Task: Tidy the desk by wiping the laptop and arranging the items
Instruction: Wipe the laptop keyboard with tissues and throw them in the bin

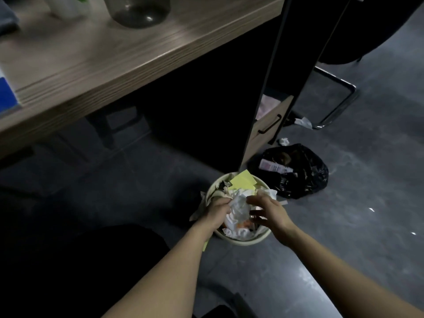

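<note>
Pressing down crumpled tissue (238,206) into the full bin (241,241) beside the table (114,58), the left hand (218,211) is clamped on it; the right hand (267,213) is spread apart, steadying.

Both hands (218,211) (269,213) pressing paper (238,206) into bin (238,241).

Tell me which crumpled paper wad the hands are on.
The white wad in the full wastebasket, between both hands. The other two lie on the floor: one by the drawer, one by the chair leg.
</note>
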### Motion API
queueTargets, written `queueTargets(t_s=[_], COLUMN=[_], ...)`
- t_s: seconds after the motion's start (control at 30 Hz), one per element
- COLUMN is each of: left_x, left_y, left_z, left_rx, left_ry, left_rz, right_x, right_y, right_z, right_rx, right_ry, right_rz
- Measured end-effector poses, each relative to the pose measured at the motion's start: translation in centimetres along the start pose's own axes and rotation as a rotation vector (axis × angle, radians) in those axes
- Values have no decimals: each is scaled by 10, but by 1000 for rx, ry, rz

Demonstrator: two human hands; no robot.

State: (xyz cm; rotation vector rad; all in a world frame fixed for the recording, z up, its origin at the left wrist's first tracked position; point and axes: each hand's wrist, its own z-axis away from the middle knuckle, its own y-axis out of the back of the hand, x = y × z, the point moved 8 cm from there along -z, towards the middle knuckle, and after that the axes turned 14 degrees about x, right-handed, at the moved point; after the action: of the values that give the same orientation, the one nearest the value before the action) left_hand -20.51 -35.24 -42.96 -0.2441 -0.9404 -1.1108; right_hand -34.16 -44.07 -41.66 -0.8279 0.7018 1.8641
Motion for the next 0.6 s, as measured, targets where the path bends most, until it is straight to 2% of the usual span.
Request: queueTargets(t_s=[0.17, 0.37, 0.6], left_x=[8, 1, 18], left_y=[-8, 2, 18], left_z=[-1, -1, 16], left_rx=[-36, 36, 83], left_ry=[-11, 9, -62], left_rz=[-26, -52, -88], right_x=[9, 12, -5], right_y=[1, 8, 8], right_z=[-5, -9, 6], right_rx=[15, 50, 36], right_ry=[-30, 38, 97], right_rz=[38, 123, 154])
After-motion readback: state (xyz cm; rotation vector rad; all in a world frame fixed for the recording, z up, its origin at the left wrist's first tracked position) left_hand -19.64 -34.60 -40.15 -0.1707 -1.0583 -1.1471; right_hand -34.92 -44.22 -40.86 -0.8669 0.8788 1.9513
